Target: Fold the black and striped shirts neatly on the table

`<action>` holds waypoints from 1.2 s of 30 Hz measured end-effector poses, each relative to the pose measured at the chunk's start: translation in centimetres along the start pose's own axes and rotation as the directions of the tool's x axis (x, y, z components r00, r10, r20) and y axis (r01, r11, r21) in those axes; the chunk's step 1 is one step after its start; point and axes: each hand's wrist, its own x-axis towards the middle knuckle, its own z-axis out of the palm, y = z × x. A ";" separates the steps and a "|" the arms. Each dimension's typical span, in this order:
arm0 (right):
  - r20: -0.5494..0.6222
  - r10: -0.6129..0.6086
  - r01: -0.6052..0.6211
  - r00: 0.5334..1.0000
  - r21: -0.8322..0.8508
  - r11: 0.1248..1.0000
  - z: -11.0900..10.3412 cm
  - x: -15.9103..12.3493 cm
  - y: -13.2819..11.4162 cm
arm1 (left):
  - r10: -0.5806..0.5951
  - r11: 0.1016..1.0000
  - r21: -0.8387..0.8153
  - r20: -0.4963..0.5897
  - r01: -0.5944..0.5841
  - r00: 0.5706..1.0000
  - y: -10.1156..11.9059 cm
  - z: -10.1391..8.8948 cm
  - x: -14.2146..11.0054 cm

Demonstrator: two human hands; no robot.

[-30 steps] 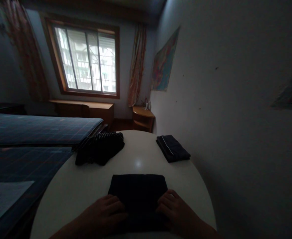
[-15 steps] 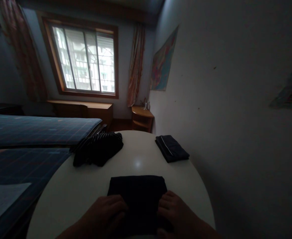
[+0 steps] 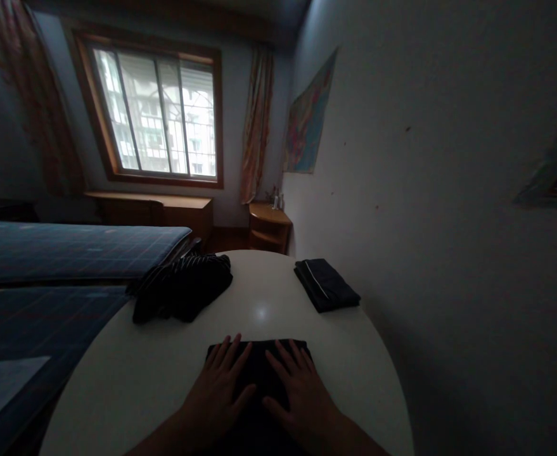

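Observation:
A dark folded garment point(image 3: 259, 386) lies on the white round table point(image 3: 130, 373) close in front of me. My left hand point(image 3: 218, 386) rests flat on its left half, fingers spread and pointing to its far edge. On the right half lies my right hand point(image 3: 301, 389), also flat with the fingers apart. Both hands press on the cloth without gripping it. The garment's near part is dark and partly hidden by my hands, so its kind cannot be told.
A neatly folded dark garment with a light stripe point(image 3: 326, 285) sits at the table's far right. At the far left is a crumpled black garment with striped cloth point(image 3: 183, 288). A bed with a blue plaid cover point(image 3: 69, 250) borders the left side; a wall point(image 3: 454, 266) stands to the right.
Both hands have moved forward from the garment's side edges onto its top. Their fingers, curled before, are now spread flat. The other garments have stayed in place.

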 end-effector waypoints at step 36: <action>-0.251 0.116 -0.093 0.961 0.099 0.991 -4.8 3.9 7.2 | -0.008 1.000 0.000 0.042 0.008 0.999 0.8 -1.4 -0.1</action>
